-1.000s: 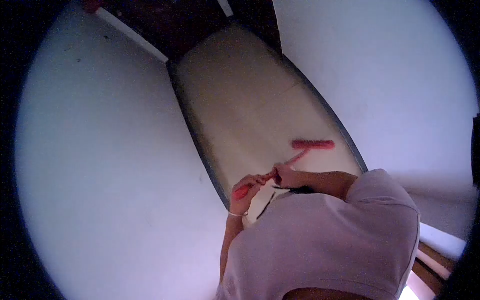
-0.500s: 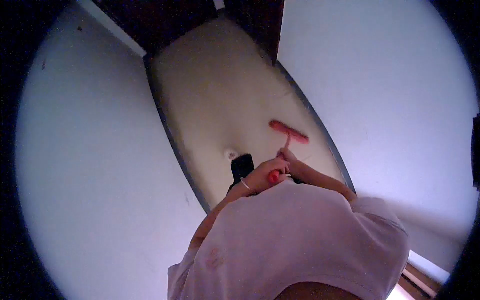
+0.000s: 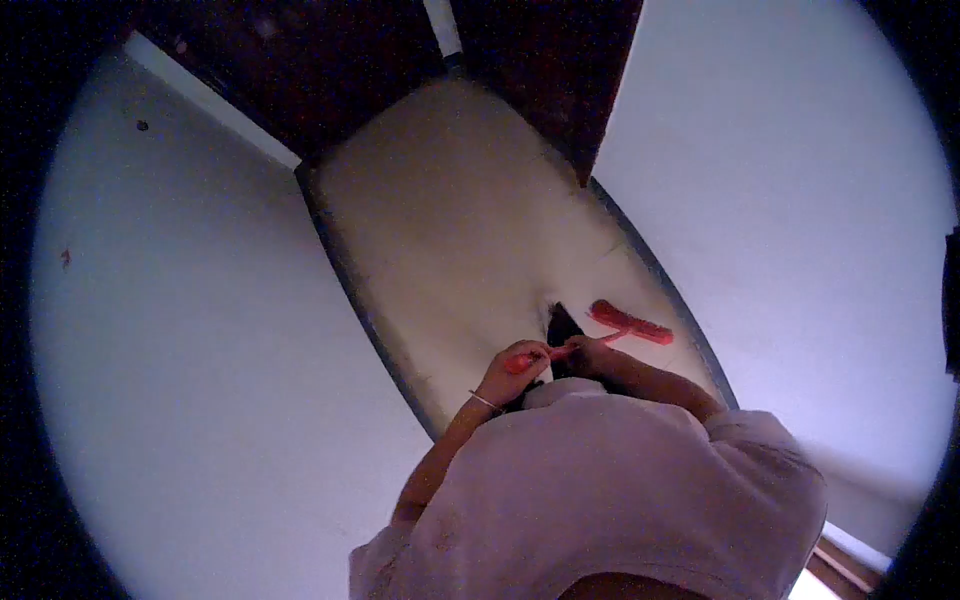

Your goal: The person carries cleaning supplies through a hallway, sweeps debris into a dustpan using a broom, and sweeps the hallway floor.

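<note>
In the head view, two bare hands share one red broom (image 3: pixel 632 323) above the near end of the floor (image 3: pixel 450 220). The left hand (image 3: pixel 500 378) is closed around the top end of its handle, with one pale bracelet (image 3: pixel 484 400) at the wrist; the right hand (image 3: pixel 588 356) grips the same handle farther down, so both are narrow and full. The broom's one head is near the floor's right edge; whether it touches the floor I cannot tell. Just beside it is one dark pointed shape (image 3: pixel 563 328), too unclear to name. Two dark strips (image 3: pixel 350 300) run along the floor's left and right edges, each below one of two pale walls (image 3: pixel 190 350). Two dark panels (image 3: pixel 330 70) stand at the far end, one pale strip (image 3: pixel 443 28) between them. One pale shirt (image 3: pixel 620 480) fills the foreground.
</note>
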Available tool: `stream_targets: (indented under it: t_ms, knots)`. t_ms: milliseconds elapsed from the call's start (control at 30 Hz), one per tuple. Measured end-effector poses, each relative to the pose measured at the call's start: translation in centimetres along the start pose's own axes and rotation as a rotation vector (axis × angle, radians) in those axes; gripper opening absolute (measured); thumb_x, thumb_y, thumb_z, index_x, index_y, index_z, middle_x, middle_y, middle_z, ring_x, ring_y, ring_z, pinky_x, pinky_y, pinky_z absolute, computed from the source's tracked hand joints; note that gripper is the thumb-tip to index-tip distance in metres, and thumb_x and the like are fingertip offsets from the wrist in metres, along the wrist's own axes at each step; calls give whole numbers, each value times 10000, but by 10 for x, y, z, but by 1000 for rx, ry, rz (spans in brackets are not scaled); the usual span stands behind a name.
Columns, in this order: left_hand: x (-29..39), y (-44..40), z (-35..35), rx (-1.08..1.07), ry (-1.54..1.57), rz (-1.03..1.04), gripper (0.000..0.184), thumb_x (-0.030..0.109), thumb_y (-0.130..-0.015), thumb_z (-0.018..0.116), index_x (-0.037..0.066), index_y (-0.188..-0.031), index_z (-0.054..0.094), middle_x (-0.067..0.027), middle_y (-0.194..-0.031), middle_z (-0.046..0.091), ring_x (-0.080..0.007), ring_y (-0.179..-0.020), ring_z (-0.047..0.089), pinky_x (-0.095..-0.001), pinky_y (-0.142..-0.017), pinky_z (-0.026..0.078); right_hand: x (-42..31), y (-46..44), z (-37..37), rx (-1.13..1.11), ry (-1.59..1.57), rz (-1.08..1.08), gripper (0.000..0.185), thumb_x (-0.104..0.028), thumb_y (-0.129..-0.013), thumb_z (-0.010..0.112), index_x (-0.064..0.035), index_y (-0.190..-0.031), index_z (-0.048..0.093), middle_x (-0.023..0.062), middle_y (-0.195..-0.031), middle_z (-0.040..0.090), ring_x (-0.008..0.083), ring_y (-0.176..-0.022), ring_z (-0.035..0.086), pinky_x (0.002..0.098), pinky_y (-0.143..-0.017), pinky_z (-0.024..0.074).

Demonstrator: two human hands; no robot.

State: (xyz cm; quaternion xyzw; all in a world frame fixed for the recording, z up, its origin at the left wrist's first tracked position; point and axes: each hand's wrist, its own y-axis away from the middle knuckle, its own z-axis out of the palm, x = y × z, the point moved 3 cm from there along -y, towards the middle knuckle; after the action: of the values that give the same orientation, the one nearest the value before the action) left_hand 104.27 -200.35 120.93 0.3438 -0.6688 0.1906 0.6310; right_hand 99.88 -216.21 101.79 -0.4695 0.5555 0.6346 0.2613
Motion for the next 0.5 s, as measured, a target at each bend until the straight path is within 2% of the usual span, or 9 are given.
stream_targets:
  t_ms: [67, 100, 167, 233, 300, 333, 400, 467, 500]
  knots:
    - [14, -4, -27, 40, 164, -26, 40, 78, -715, 502, 39, -725, 495, -45, -822, 512, -134, -799, 468, -236, -725, 368, 11, -45, 2, -65, -551, 400, 51, -90, -598, 492, -58, -634, 476, 51, -589, 482, 161, -513, 446, 264, -458, 368]
    - [-27, -31, -52, 38, 176, -32, 40, 78, -715, 502, 39, -725, 495, -45, -822, 512, -134, -799, 468, -236, -725, 368, -3, -64, -2, -79, -731, 581, 50, -91, -599, 493, -58, -631, 473, 50, -585, 478, 158, -506, 441, 262, -455, 365]
    - [-2, -40, -86, 202, 427, -72, 49, 72, -722, 491, 27, -741, 498, -61, -848, 504, -139, -831, 467, -240, -736, 372, -64, -83, -14, -224, 442, -169, 64, -107, -616, 490, -69, -595, 443, 33, -548, 435, 137, -470, 413, 242, -431, 358]
    - [37, -102, -158, 288, 365, -60, 48, 42, -710, 500, 14, -748, 500, -88, -866, 502, -158, -845, 474, -254, -752, 374, -55, -203, -38, -285, 374, -243, 93, -127, -629, 485, -74, -577, 429, 26, -531, 418, 135, -459, 407, 239, -423, 364]
    - [71, -135, -193, 312, 183, 118, 54, 0, -689, 509, 10, -741, 501, -102, -855, 510, -183, -826, 488, -268, -747, 381, -72, -249, -44, -336, 290, -306, 125, -148, -641, 480, -79, -560, 416, 20, -513, 400, 133, -448, 401, 236, -415, 370]
    - [-27, -141, -174, 269, 28, 145, 100, -41, -660, 525, 9, -743, 503, -111, -864, 510, -200, -842, 487, -279, -739, 392, 27, -286, -30, -150, 45, -312, 134, -142, -641, 484, -83, -550, 406, 18, -509, 397, 135, -453, 406, 236, -415, 372]
    - [10, -173, -181, 230, -78, 172, 110, -48, -652, 530, 12, -741, 505, -110, -870, 505, -200, -853, 483, -280, -733, 397, -19, -311, -64, 38, -267, -415, 140, -134, -644, 488, -85, -544, 404, 16, -510, 403, 139, -461, 417, 233, -417, 376]
    - [15, -187, -172, 220, -171, 237, 137, -64, -627, 547, 18, -730, 511, -113, -893, 493, -206, -893, 467, -282, -732, 401, -50, -326, -83, 113, -279, -575, 122, -128, -648, 486, -85, -555, 418, 20, -521, 417, 139, -470, 424, 236, -419, 377]
    - [32, -176, -168, 227, -155, 223, 137, -64, -627, 547, 18, -730, 511, -113, -893, 493, -206, -893, 467, -282, -732, 401, -82, -318, -82, 94, -494, -374, 115, -125, -646, 490, -85, -561, 424, 25, -526, 424, 140, -474, 426, 243, -422, 378]
